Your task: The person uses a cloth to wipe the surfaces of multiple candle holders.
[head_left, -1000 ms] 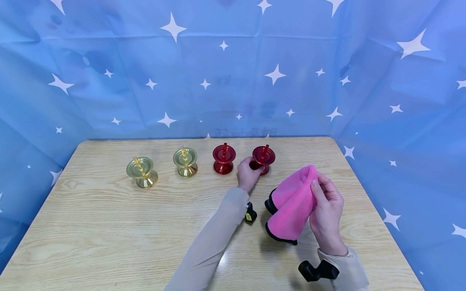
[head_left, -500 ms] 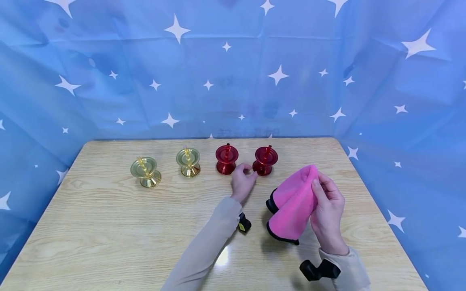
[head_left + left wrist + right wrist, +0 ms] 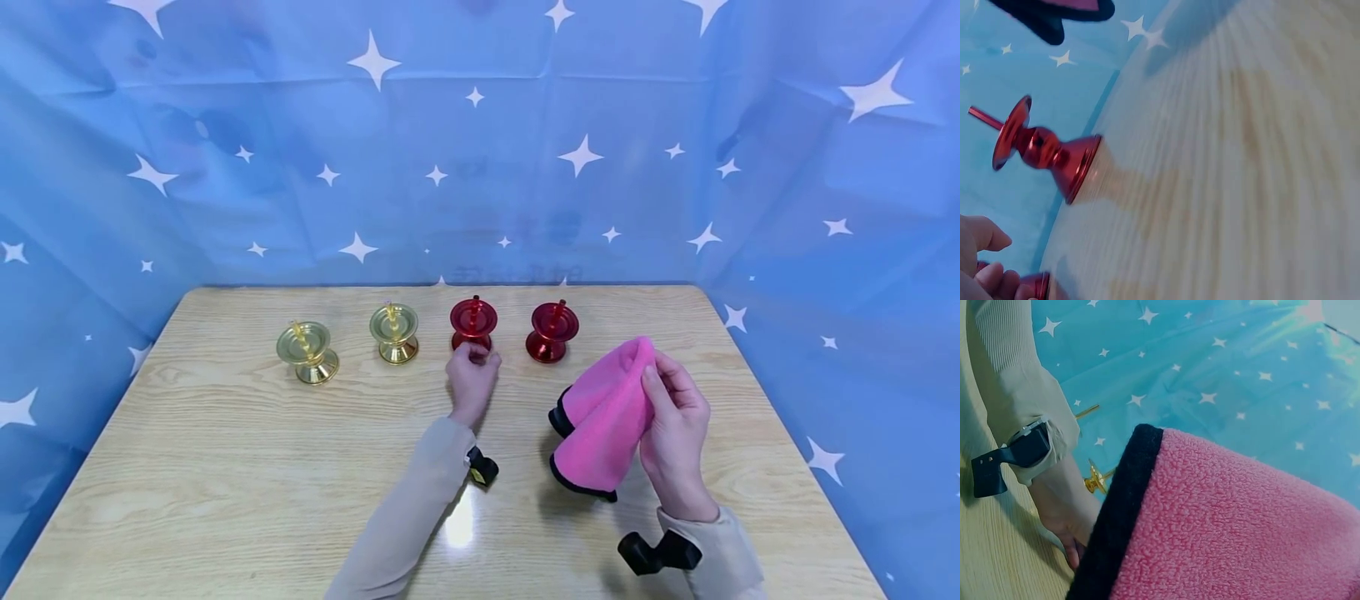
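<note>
Pink cloth [image 3: 603, 429], likely light and limp, hangs toward the table's [image 3: 225, 475] right edge, our right hand [image 3: 677, 433] sensibly pinching its top; whether our left hand [image 3: 472, 381] grips the left red candlestick [image 3: 473, 320], we cannot tell.

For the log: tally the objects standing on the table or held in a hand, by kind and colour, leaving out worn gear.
Gold candle holders: 2
Red candle holders: 2
Pink cloth, black-edged: 1
Total: 5
</note>
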`<state>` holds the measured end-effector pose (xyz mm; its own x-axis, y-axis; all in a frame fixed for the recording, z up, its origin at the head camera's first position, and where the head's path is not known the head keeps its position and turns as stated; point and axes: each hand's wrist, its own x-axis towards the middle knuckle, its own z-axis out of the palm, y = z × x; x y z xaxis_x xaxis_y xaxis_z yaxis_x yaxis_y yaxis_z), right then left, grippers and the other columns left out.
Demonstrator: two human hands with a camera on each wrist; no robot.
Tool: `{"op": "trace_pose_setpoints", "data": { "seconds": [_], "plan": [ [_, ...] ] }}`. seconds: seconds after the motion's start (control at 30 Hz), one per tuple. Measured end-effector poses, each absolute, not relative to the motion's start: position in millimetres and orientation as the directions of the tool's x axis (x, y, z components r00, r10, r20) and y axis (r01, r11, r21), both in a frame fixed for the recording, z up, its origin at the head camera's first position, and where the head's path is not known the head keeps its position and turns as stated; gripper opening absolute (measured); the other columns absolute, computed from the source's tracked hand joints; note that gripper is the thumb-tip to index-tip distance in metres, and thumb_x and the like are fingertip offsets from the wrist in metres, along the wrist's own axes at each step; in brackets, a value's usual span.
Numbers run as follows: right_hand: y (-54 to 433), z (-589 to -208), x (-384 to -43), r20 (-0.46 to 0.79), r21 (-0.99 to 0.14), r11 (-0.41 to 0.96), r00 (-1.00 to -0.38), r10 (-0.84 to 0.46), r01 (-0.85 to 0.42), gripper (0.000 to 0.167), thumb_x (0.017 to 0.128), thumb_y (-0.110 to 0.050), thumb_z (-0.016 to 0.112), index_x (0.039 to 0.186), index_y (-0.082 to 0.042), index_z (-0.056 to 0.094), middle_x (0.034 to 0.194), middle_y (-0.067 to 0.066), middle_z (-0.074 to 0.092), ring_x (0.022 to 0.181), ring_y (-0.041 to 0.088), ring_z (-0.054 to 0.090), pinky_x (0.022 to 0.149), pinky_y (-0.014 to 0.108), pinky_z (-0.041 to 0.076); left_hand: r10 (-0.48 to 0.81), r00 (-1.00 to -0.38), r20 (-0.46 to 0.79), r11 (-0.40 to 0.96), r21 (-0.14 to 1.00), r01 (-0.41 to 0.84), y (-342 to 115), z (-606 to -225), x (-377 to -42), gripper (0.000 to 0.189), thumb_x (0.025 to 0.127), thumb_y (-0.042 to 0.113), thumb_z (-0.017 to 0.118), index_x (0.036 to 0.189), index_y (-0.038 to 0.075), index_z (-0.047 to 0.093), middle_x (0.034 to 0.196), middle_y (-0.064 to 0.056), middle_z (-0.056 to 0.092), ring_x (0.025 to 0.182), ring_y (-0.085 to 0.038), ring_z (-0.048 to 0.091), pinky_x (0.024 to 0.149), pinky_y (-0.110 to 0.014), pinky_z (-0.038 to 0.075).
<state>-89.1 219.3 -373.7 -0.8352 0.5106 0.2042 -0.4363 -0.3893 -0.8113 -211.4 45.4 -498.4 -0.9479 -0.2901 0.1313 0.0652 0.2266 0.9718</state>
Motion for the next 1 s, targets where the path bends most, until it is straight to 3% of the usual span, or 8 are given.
{"op": "trace_pose_setpoints", "data": {
  "seconds": [0.13,0.33,0.53,1.0],
  "plan": [
    [219,-374,-90,0.213,-0.805,-0.394,-0.836,0.505,-0.443,0.018,0.087,0.008,0.058,0.103,0.007,0.067,0.088,0.009,0.066,0.074,0.013,0.062,0.062,0.017,0.052,-0.336,-0.929,0.153,0.228,0.971,0.078,36,-501,-214,0.017,0.072,0.004,0.073,0.075,0.002,0.057,0.073,-0.007,0.06,0.067,-0.018,0.057,0.061,-0.029,0.048],
    [217,-374,-91,0.215,-0.796,-0.408,-0.839,0.5,-0.447,0.017,0.087,0.008,0.058,0.101,0.007,0.067,0.089,0.01,0.065,0.074,0.013,0.061,0.062,0.017,0.051,-0.375,-0.921,0.102,0.251,0.968,0.005,23,-498,-219,0.023,0.073,0.008,0.076,0.088,0.001,0.059,0.084,-0.009,0.059,0.075,-0.021,0.056,0.068,-0.032,0.047],
    [215,-374,-91,0.205,-0.795,-0.42,-0.845,0.494,-0.438,0.017,0.087,0.008,0.058,0.1,0.007,0.068,0.089,0.01,0.065,0.074,0.013,0.061,0.062,0.017,0.051,-0.36,-0.928,0.09,0.272,0.962,-0.012,18,-498,-223,0.031,0.073,0.01,0.077,0.098,0.0,0.061,0.092,-0.01,0.056,0.081,-0.022,0.054,0.07,-0.032,0.046],
    [213,-373,-91,0.195,-0.801,-0.416,-0.845,0.498,-0.43,0.017,0.087,0.007,0.059,0.101,0.007,0.068,0.09,0.009,0.066,0.075,0.013,0.061,0.063,0.017,0.051,-0.296,-0.95,0.096,0.369,0.929,-0.021,11,-502,-237,0.042,0.072,0.016,0.079,0.106,0.0,0.062,0.105,-0.012,0.058,0.099,-0.027,0.054,0.086,-0.04,0.044]
  ]
}}
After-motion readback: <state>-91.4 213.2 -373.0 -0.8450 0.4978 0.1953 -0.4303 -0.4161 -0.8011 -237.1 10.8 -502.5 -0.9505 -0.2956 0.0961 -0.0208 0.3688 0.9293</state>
